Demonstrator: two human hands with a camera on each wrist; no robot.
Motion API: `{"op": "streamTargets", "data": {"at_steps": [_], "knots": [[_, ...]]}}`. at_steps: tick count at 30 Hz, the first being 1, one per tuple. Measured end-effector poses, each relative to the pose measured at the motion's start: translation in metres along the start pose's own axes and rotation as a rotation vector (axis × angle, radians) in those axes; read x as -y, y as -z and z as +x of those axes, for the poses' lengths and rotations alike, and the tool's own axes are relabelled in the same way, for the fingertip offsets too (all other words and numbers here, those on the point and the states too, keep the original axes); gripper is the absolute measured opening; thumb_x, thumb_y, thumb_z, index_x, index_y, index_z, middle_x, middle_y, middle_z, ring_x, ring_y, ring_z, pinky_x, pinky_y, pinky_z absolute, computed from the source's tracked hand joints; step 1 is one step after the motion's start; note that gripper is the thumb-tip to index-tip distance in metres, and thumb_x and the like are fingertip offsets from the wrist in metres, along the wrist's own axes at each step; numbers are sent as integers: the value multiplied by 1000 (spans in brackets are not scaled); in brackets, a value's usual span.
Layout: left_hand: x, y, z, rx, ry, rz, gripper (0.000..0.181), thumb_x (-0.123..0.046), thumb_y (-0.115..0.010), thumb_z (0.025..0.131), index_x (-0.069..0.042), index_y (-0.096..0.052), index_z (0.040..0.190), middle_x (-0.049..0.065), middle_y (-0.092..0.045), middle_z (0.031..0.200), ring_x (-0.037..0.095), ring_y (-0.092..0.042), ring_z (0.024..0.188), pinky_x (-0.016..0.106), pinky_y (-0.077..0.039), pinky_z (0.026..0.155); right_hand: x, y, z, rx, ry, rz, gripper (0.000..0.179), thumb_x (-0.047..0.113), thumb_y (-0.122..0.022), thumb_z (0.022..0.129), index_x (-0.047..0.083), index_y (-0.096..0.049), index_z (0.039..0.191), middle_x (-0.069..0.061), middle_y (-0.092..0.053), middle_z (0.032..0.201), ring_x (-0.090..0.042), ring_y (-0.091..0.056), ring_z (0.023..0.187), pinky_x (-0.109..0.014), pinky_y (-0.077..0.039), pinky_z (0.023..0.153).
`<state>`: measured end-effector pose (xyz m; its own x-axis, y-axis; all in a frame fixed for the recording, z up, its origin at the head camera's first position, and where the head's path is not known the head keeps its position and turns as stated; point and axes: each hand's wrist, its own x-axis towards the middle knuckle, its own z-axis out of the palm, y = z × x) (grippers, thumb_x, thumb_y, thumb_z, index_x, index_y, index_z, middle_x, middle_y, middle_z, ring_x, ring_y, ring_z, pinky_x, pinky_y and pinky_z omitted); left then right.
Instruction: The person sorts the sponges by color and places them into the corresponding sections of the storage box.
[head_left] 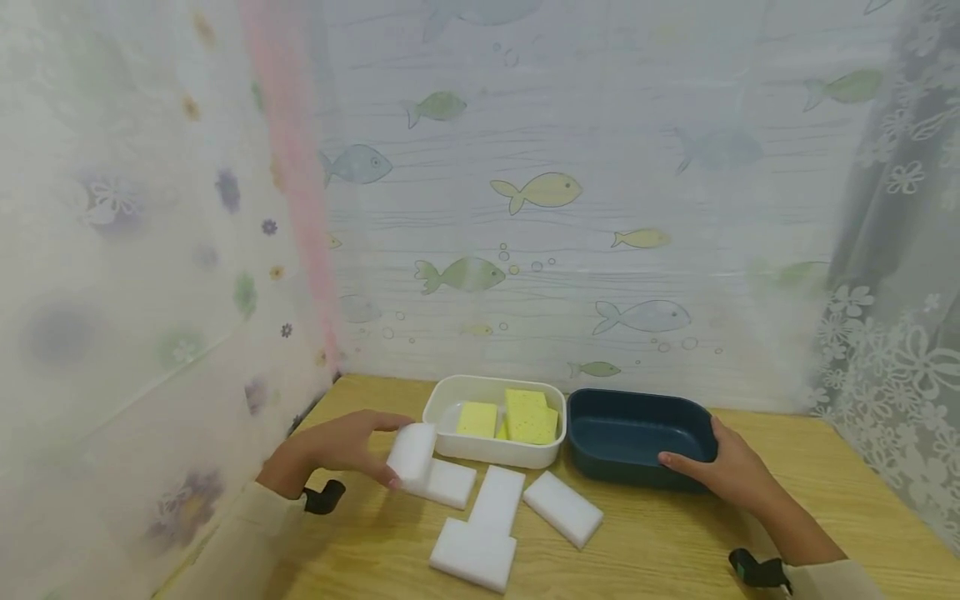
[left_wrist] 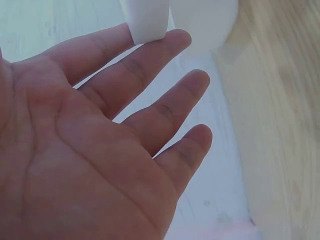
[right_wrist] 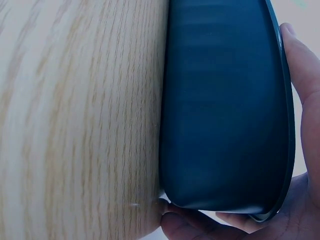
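Observation:
My left hand (head_left: 341,443) pinches a white sponge block (head_left: 412,455) between thumb and fingers, tilted up above another white sponge (head_left: 452,484) on the table. In the left wrist view the held block (left_wrist: 148,20) is at the fingertips, while the lower fingers extend free of it. My right hand (head_left: 738,473) grips the right end of a dark blue bin (head_left: 622,468), its thumb over the rim. The right wrist view shows the bin's side (right_wrist: 225,115) with fingers curled beneath its end. More white sponges (head_left: 564,508) lie in front, two of them (head_left: 474,557) touching.
A white bin (head_left: 491,451) holds several yellow sponges (head_left: 527,417) and stands left of the blue one. The wooden table (head_left: 645,558) meets a fish-patterned curtain (head_left: 540,250) behind and a flowered curtain (head_left: 150,333) at the left.

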<state>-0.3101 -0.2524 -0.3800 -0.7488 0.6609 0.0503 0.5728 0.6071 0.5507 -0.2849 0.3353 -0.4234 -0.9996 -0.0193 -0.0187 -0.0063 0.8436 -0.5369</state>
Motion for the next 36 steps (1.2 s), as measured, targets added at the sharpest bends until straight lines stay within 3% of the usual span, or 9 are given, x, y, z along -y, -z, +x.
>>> {"op": "streamTargets", "data": {"at_steps": [4,11,18,30,36], "knots": [[-8,0,10,-9,22,0,94,-49,-91,74,-15,-53,152,1,-63,144,24,-56,133,53,-47,108,0,-1,0,-3,1,3,130,71,-64,91,-16,7,157,-50,-4,158,-69,-17,141,-79,-33,105],[-24,-5,28,-77,90,-11,110,-53,-91,74,-8,-39,159,7,-59,147,30,-56,136,60,-44,111,-1,-2,2,-13,3,-1,131,72,-64,90,-16,7,158,-49,-5,158,-68,-17,142,-79,-33,105],[-44,-10,51,-144,125,-48,116,-51,-95,68,-11,-36,159,7,-56,148,28,-56,135,53,-46,112,-1,1,2,-14,-4,-11,130,72,-63,91,-16,7,157,-50,-5,158,-69,-18,141,-79,-34,105],[-73,-19,81,-206,88,13,106,-56,-93,69,-15,-45,154,5,-56,150,25,-53,140,52,-43,116,-3,-1,1,-15,-3,5,130,71,-63,91,-14,7,158,-49,-5,159,-68,-18,142,-79,-34,105],[-81,-25,99,-237,54,25,106,-52,-94,70,-10,-47,154,3,-52,152,24,-54,137,48,-46,113,-2,-2,0,-5,-4,16,129,71,-63,92,-14,7,158,-49,-4,159,-68,-17,142,-79,-34,105]]}}
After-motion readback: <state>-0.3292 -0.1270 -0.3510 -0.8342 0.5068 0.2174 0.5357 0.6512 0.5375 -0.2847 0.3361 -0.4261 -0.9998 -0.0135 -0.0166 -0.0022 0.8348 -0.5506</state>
